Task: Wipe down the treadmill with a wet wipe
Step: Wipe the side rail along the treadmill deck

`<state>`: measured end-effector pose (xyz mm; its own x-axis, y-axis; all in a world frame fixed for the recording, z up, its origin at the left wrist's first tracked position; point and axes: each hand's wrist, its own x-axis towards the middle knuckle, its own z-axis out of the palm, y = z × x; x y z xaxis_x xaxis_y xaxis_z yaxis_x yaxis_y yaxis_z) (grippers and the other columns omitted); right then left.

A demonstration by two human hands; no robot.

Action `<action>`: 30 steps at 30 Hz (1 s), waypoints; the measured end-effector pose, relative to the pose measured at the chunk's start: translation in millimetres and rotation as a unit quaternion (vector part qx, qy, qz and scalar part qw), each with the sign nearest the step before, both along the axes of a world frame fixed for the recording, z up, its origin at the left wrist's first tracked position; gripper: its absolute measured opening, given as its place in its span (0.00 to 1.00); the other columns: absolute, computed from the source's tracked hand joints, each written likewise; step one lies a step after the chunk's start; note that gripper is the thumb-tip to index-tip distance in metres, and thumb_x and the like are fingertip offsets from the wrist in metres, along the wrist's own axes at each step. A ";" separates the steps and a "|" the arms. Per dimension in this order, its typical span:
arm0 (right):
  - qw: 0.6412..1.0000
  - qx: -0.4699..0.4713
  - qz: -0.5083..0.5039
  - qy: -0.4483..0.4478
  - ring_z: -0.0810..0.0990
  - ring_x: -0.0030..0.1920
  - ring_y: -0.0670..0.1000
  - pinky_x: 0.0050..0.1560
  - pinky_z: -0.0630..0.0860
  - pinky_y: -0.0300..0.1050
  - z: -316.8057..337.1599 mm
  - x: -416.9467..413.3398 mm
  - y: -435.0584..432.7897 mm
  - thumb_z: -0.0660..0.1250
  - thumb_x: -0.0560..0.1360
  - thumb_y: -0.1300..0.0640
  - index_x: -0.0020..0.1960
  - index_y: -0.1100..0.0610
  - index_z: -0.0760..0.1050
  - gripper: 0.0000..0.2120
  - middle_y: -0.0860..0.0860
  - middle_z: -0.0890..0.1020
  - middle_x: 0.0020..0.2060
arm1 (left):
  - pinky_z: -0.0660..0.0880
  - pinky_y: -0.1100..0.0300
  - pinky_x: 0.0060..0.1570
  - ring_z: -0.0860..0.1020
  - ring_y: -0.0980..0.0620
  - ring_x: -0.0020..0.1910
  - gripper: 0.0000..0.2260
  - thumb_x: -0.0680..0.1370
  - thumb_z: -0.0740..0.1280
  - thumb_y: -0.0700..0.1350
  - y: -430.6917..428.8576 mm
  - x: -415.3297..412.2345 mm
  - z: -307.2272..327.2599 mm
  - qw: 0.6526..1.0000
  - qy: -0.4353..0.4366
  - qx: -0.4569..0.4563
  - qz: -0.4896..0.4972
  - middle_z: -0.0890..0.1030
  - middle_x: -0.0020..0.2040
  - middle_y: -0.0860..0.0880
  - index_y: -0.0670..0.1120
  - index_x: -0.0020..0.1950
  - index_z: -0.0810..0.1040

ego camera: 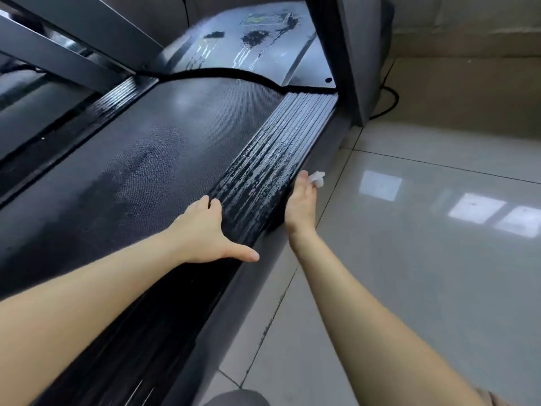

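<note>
Your right hand (301, 205) grip: clasping wet wipe (317, 177), poking past the fingers (304, 174), beside treadmill side rail (272, 159) outer edge | your left hand (202, 230) grip: released, flat on rail

Floor (424, 273) was glossy pale grey tile with thin dark grout lines (439, 167). 3 bright window reflections (480, 208) sat on the tiles at right, 1 apart from the other 2. Wall (468, 27) behind was plain beige-grey and dimly lit. Black cable (391, 98) looped on the floor near the wall base. Dark specks (268, 326) dotted 1 grout line at lower centre.
</note>
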<state>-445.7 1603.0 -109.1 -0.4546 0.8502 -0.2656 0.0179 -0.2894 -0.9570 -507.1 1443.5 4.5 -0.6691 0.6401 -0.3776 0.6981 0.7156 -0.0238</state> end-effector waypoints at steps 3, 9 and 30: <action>0.993 -0.115 0.029 0.006 0.58 0.80 0.52 0.79 0.53 0.51 -7.3 9.0 51.1 0.47 0.83 0.32 0.83 0.52 0.53 0.36 0.49 0.60 0.80 | 0.70 0.47 0.69 0.68 0.43 0.70 0.58 0.57 0.63 0.84 6.4 7.8 -10.5 0.995 0.094 -0.009 -0.037 0.70 0.67 0.43 0.39 0.70 0.66; 0.975 -0.211 0.073 -0.014 0.59 0.80 0.49 0.81 0.53 0.51 -41.6 33.0 -41.5 0.47 0.82 0.32 0.83 0.51 0.53 0.36 0.46 0.60 0.80 | 0.73 0.52 0.58 0.75 0.44 0.58 0.47 0.65 0.62 0.80 18.5 17.4 -7.7 0.969 0.215 -0.064 -0.104 0.75 0.57 0.44 0.39 0.62 0.72; 0.978 0.157 0.101 0.088 0.42 0.80 0.36 0.76 0.45 0.30 -8.5 46.5 -58.3 0.49 0.81 0.39 0.83 0.51 0.41 0.36 0.39 0.42 0.82 | 0.67 0.57 0.48 0.64 0.52 0.47 0.36 0.58 0.62 0.75 13.5 19.9 -9.6 0.985 0.161 0.006 -0.063 0.66 0.48 0.52 0.46 0.49 0.63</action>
